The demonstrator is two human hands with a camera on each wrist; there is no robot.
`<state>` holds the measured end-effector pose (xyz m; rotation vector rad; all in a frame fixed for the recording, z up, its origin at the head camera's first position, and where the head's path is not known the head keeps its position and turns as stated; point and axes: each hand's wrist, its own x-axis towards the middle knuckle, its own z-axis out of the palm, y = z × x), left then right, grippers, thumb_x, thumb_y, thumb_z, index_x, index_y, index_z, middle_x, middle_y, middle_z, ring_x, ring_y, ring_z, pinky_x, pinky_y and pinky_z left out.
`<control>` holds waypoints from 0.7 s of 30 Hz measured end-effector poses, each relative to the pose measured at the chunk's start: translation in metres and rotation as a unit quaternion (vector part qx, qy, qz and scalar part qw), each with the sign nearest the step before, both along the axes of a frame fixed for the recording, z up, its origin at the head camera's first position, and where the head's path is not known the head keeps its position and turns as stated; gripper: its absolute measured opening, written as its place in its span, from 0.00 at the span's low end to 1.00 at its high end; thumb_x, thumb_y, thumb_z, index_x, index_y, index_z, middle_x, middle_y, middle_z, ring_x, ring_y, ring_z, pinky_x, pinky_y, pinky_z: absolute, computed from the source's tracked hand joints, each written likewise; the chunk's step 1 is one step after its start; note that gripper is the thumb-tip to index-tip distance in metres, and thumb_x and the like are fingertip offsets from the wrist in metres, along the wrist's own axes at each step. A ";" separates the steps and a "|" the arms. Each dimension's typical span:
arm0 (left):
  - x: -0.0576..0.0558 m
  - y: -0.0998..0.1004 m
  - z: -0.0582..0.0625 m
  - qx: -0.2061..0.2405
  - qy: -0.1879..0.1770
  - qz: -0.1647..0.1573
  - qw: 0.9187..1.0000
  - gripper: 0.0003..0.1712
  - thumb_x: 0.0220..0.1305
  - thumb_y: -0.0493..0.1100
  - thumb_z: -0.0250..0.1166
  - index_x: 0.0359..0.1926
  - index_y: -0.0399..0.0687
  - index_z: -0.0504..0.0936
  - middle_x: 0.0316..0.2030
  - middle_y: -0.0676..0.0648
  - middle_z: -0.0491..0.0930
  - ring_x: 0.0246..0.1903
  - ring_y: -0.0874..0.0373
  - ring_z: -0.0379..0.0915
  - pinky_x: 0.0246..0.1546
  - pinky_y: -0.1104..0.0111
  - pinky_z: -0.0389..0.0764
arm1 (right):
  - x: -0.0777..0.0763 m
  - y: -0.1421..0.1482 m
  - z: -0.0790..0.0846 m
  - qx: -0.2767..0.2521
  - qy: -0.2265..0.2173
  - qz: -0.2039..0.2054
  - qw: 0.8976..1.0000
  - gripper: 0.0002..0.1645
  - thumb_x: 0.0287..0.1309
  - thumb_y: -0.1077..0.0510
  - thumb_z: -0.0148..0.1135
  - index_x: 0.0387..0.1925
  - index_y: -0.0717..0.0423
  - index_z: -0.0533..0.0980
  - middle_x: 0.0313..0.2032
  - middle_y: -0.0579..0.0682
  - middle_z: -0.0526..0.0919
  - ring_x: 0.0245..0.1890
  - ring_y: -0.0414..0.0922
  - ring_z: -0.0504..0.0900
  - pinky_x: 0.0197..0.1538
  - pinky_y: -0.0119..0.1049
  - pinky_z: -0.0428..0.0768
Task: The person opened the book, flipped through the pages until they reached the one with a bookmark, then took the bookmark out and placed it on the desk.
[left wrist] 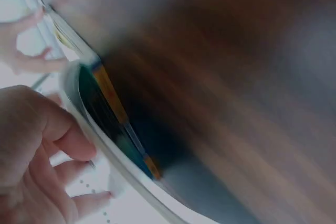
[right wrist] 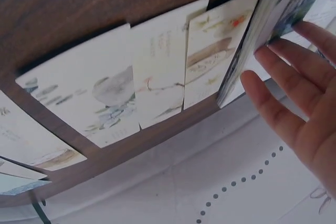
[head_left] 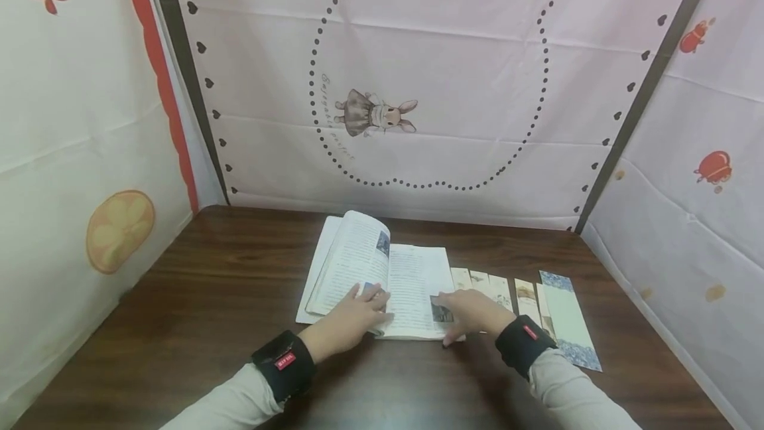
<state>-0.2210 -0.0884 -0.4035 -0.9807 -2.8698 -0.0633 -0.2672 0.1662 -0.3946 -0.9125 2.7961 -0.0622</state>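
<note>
An open book [head_left: 414,277] lies on the brown table, its left pages raised and curving. My left hand [head_left: 349,317] rests on the lower part of the left pages, fingers spread near the fold. In the left wrist view the page edges bow beside the left hand [left wrist: 37,145]. My right hand [head_left: 477,310] touches the outer edge of the right page beside a printed picture, thumb near the bottom corner. From the right wrist view, the fingers of the right hand [right wrist: 302,87] are extended over the page.
Several illustrated cards [right wrist: 163,72] lie in a row right of the book, partly hidden by the right arm. A long pale card [head_left: 567,317] with blue patterned ends is farthest right. Printed cloth walls [head_left: 447,85] enclose the table [head_left: 197,284].
</note>
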 end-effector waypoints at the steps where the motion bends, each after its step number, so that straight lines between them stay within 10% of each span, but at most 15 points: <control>1: 0.001 0.003 0.001 -0.010 -0.013 0.000 1.000 0.23 0.58 0.33 0.60 0.55 0.51 0.79 0.63 0.43 0.70 0.66 0.45 0.61 0.61 0.45 0.66 | -0.001 0.001 0.001 -0.004 -0.003 0.004 1.000 0.44 0.35 0.45 0.78 0.58 0.55 0.74 0.52 0.52 0.81 0.49 0.48 0.80 0.56 0.45 0.76; 6: 0.000 0.014 0.005 0.037 -0.031 0.049 0.998 0.16 0.59 0.39 0.61 0.49 0.42 0.82 0.53 0.40 0.79 0.57 0.44 0.73 0.54 0.52 0.76 | -0.001 0.008 0.006 -0.013 0.012 0.029 0.999 0.25 0.45 0.55 0.72 0.48 0.54 0.80 0.44 0.50 0.85 0.40 0.44 0.82 0.47 0.40 0.80; 10: -0.004 0.018 0.003 0.073 -0.039 0.068 0.994 0.22 0.55 0.53 0.67 0.44 0.41 0.84 0.40 0.44 0.84 0.40 0.51 0.80 0.40 0.63 0.81 | -0.001 0.009 0.005 -0.024 0.107 0.069 0.992 0.08 0.48 0.65 0.67 0.32 0.52 0.83 0.26 0.44 0.85 0.22 0.36 0.75 0.33 0.32 0.79; 16: -0.009 0.027 -0.001 0.083 -0.012 0.080 0.993 0.31 0.38 0.70 0.70 0.18 0.45 0.79 0.14 0.54 0.68 0.16 0.63 0.59 0.16 0.73 0.58 | -0.003 0.004 0.011 -0.046 0.285 0.104 0.952 0.08 0.44 0.59 0.72 0.29 0.48 0.82 0.29 0.42 0.86 0.31 0.38 0.82 0.41 0.35 0.80; 21: -0.012 0.039 -0.005 0.074 0.021 0.098 0.992 0.32 0.36 0.69 0.72 0.11 0.49 0.69 0.11 0.54 0.65 0.15 0.61 0.61 0.18 0.69 0.67 | 0.001 0.004 0.023 -0.055 0.390 0.171 0.903 0.14 0.37 0.58 0.75 0.31 0.49 0.81 0.34 0.42 0.86 0.38 0.40 0.82 0.43 0.34 0.78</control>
